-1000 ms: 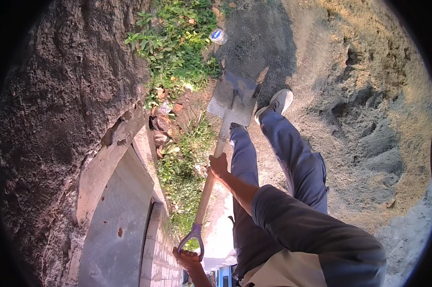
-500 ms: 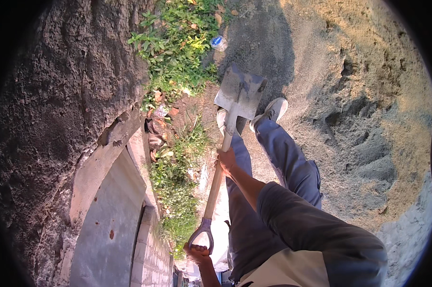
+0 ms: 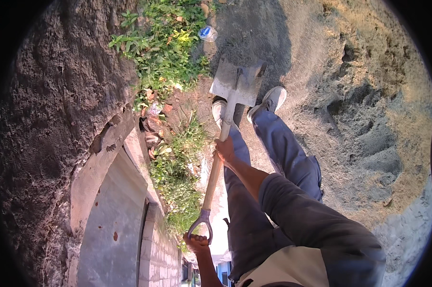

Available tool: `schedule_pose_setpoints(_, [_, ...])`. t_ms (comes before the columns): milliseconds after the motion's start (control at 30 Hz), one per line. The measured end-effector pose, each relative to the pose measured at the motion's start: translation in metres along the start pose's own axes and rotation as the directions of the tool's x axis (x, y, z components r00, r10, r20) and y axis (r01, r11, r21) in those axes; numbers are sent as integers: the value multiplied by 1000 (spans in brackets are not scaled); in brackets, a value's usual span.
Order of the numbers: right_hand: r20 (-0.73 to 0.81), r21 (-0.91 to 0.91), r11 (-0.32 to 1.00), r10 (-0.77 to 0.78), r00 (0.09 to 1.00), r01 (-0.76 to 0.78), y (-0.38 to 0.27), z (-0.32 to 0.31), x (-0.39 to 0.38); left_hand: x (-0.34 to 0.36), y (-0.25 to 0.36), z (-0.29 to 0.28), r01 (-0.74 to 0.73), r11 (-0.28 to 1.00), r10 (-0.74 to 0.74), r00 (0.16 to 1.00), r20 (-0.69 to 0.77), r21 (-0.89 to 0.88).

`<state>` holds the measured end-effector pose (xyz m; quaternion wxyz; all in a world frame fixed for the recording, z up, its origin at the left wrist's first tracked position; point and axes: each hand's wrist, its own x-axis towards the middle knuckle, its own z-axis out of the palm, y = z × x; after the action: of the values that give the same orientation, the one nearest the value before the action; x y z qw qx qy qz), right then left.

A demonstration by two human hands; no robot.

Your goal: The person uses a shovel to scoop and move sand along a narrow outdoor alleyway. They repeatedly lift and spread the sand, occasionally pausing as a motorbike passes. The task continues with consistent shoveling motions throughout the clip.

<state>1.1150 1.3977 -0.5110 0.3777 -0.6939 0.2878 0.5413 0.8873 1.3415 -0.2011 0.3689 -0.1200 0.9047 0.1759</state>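
A shovel [image 3: 211,186] slants in front of my legs, its grey square blade [image 3: 237,85] pointing away from me just beyond my shoes. My left hand [image 3: 196,242] is closed round the purple D-shaped grip at the near end. Farther up, my right hand [image 3: 224,149] wraps the wooden shaft below the metal socket. A grey smear or shadow crosses the blade, and no heaped load shows on it. Whether its edge touches the ground I cannot tell.
Green weeds [image 3: 173,57] and dry leaves line the ground to the left, beside a rough dark wall [image 3: 72,71] and a grey panel [image 3: 112,215]. A clear plastic container [image 3: 208,33] lies beyond the blade. To the right spreads a lumpy sandy pile [image 3: 364,129]. My shoes [image 3: 274,99] stand near the blade.
The shovel has shifted slightly up and left in the view, and its blade has turned a little. Both hands keep their hold. The surroundings on the left have also shifted slightly.
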Motion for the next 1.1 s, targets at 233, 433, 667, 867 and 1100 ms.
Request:
schedule_pose_setpoints(233, [-39,159,958,-237,971,240,-253,-48,62,-109,15,203,-96,988,129,942,309,-118])
schedule_pose_setpoints(433, [-80,511,726,-493,867,460,-427,-165,-77,-213,19,222,-300,936,341,663,666,-181])
schedule_pose_setpoints(667, [-210,593,632,-477,854,499,-414,-276,-221,-295,66,166,-267,963,191,618,762,-25])
schedule_pose_setpoints(867, [-271,795,495,-229,935,351,-329,-319,-266,-336,118,137,-731,681,413,347,842,-33])
schedule_pose_setpoints(1100, [-189,905,384,-28,982,185,-265,-322,-294,-384,166,126,-812,570,325,364,873,126])
